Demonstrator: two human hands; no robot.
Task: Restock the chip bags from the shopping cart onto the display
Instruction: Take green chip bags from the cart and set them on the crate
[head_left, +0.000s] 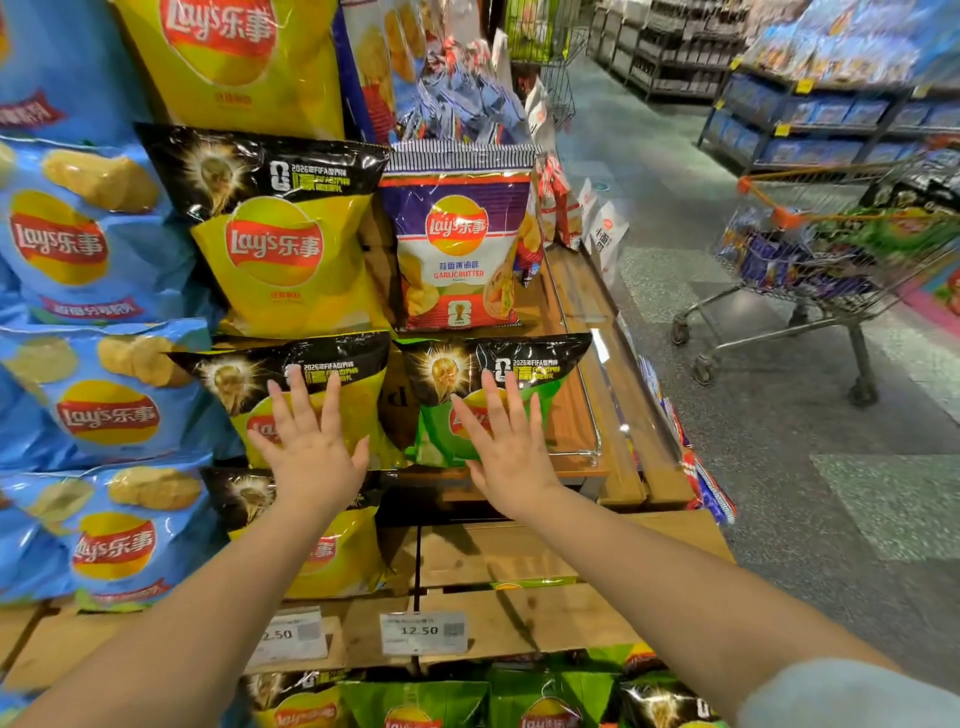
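A stepped wooden display (587, 415) holds chip bags. On its middle step a yellow bag (358, 400) stands beside a green bag (545, 395), both with black tops. My left hand (309, 447) lies flat with spread fingers on the yellow bag. My right hand (506, 447) lies flat the same way on the green bag. A purple garlic-butter bag (457, 249) and another yellow bag (283, 244) stand one step higher. The shopping cart (831, 244), with several chip bags in it, stands in the aisle to the right.
Blue chip bags (93, 239) fill the display's left side. Price tags (423, 631) sit on the lower wooden front, with more green and yellow bags below. Shelves (831, 114) line the far side of the grey aisle floor.
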